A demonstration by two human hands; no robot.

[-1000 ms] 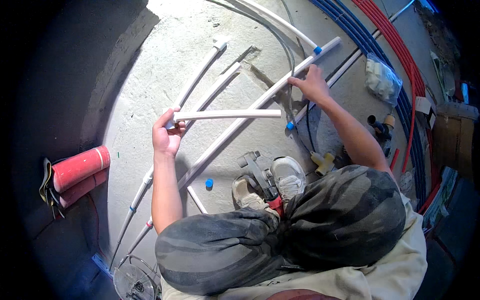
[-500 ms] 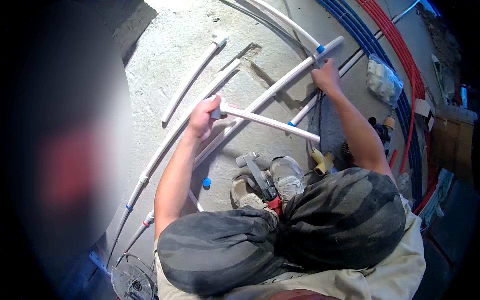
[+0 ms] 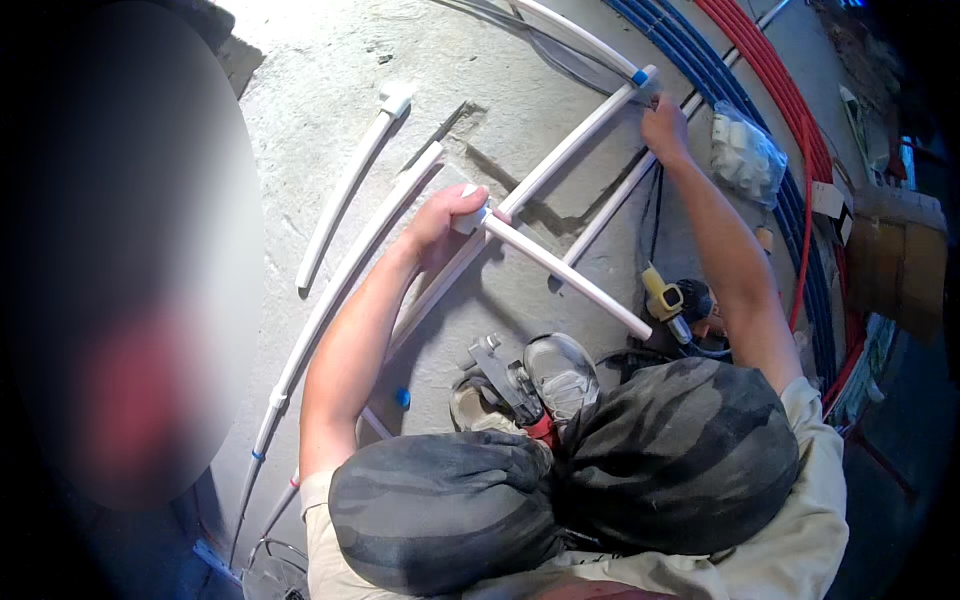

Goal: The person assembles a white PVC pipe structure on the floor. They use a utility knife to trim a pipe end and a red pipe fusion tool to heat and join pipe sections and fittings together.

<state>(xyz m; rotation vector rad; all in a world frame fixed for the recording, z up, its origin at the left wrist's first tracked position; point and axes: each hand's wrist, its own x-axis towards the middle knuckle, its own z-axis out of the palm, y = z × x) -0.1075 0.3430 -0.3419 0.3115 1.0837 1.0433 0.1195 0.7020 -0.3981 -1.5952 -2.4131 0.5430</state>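
Observation:
My left hand (image 3: 445, 225) is closed round a white pipe fitting (image 3: 472, 219). A short white pipe (image 3: 570, 277) runs from that fitting toward the lower right. Behind it lies a long white pipe (image 3: 575, 140), crossing the floor diagonally. My right hand (image 3: 665, 130) is at this pipe's far end, close to the blue ring (image 3: 640, 77) of another white pipe. Its fingers are curled in by a greyish, shiny bit; what they grip is mostly hidden.
Left of my left hand lie a white pipe with an elbow (image 3: 345, 195) and a longer jointed pipe (image 3: 350, 280). A grey hand tool (image 3: 505, 380) stands between my shoes. On the right are a yellow tool (image 3: 660, 297), a bag of white fittings (image 3: 745, 155), blue pipes and red pipes.
My left hand has moved right with the fitting and short pipe, whose free end swung down. My right hand now sits nearer the long pipe's end. The view has shifted slightly.

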